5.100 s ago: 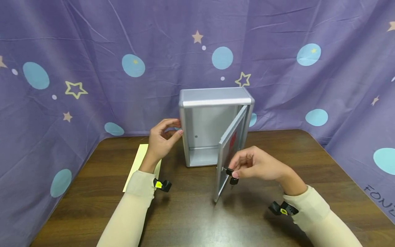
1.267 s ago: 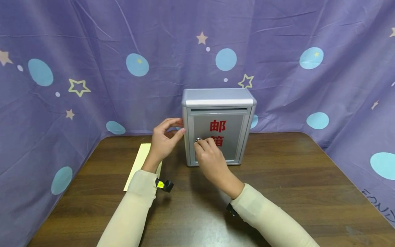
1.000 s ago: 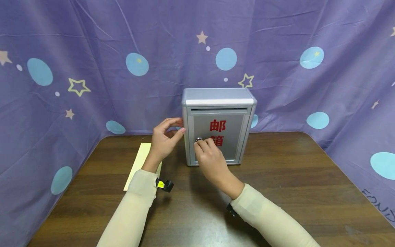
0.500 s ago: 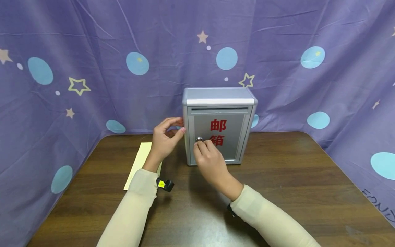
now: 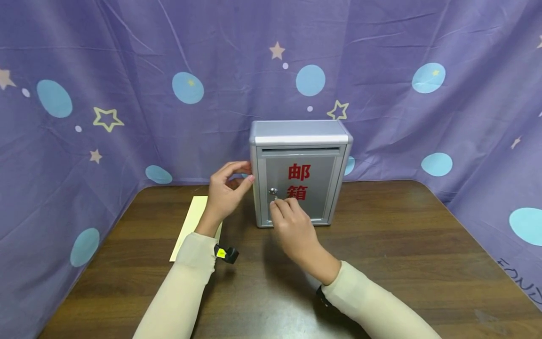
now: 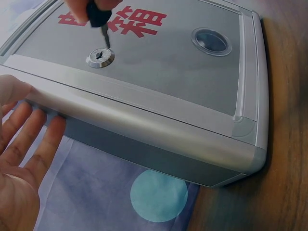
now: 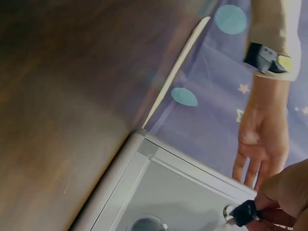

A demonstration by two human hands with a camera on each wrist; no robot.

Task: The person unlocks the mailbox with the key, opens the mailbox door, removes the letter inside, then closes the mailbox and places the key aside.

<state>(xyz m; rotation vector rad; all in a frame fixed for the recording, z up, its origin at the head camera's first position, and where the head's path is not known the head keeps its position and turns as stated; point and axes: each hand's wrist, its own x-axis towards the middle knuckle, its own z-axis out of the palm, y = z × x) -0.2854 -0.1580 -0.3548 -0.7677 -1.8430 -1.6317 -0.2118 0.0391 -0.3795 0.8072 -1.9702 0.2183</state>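
Observation:
A silver-grey metal mailbox [image 5: 319, 197] with red characters stands upright on the table, its door closed. My left hand [image 5: 224, 190] touches its left side; in the left wrist view the fingers are fairly straight along the side panel, the thumb at the front edge. The fingers of my right hand [image 5: 294, 228] pinch a black-headed key [image 6: 98, 14] just in front of the round lock [image 5: 273, 191]. In the left wrist view the key's blade is outside the keyhole, its tip near the lock's rim. The right palm and part of the key are hidden.
A pale yellow paper sheet [image 5: 190, 221] lies on the wooden table [image 5: 402, 245] at the left, partly behind my left wrist. A purple patterned curtain [image 5: 368, 42] hangs close behind the mailbox. The mailbox has a slot [image 5: 300, 149] across its top front.
The mailbox door, open at first, has swung shut. My right hand moved left to the lock, then drew slightly down and away with the key. My left hand stays at the mailbox's side.

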